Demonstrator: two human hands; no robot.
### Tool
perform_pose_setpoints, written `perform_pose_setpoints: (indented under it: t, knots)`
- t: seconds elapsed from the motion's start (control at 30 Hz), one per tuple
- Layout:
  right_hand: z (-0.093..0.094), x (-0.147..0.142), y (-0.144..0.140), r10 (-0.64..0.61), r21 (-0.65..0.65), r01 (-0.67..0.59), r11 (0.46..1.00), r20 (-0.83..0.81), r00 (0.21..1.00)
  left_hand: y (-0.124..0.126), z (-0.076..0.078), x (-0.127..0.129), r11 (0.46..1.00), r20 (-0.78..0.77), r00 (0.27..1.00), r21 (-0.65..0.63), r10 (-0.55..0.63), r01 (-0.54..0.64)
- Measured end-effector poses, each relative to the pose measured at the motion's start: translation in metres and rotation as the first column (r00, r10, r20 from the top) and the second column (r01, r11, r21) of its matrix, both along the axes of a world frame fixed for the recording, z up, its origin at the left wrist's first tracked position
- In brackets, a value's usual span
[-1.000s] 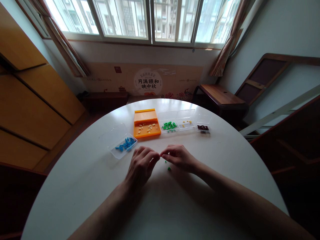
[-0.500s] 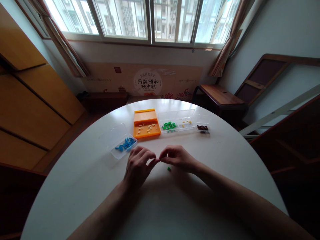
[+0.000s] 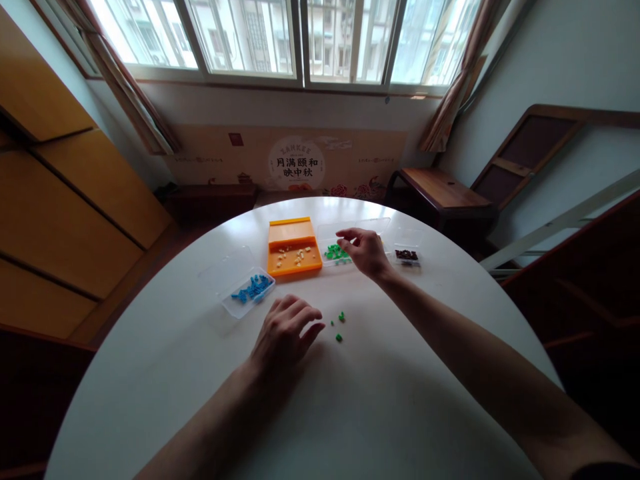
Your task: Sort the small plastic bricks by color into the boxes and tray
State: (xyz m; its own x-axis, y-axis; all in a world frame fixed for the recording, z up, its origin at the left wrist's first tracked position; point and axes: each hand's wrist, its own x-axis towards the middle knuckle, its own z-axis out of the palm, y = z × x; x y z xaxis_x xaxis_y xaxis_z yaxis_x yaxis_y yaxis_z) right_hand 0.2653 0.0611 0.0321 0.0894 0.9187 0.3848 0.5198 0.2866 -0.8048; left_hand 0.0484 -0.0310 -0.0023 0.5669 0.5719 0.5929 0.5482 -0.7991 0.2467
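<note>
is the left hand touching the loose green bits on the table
Apart. The head view shows bare white table between the left hand fingertips and the loose green bits.

Printed panel (image 3: pixel 285 160) standing against the wall beneath the window: round white emblem (image 3: pixel 293 165) showing Chinese characters "月满颐和" over "映中秋". Small arched lettering above them and side captions are appearing too tiny to read.

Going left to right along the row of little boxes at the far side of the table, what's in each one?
Clear box of blue pieces → orange tray of pale pieces → green pieces, right hand above → dark pieces.
</note>
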Motion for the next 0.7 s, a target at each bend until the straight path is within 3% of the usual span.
perform_pose_setpoints:
  t: [0.13, 0.4, 0.7]
  knots:
    - [-0.010, 0.010, -0.007, 0.017, -0.028, -0.016, 0.999, 0.014, 1.000, -0.003, 0.003, 0.001, 0.998, -0.027, 0.998, -0.037, -0.058, 0.057]
    - [-0.038, 0.028, -0.049, 0.146, -0.061, -0.141, 0.988, 0.089, 0.985, -0.008, 0.006, 0.008, 0.978, -0.181, 0.961, -0.065, -0.207, 0.199]
    - [-0.032, 0.013, -0.078, 0.268, -0.060, -0.263, 0.963, 0.075, 0.961, -0.011, 0.012, 0.012, 0.981, -0.242, 0.952, -0.101, -0.187, 0.167]
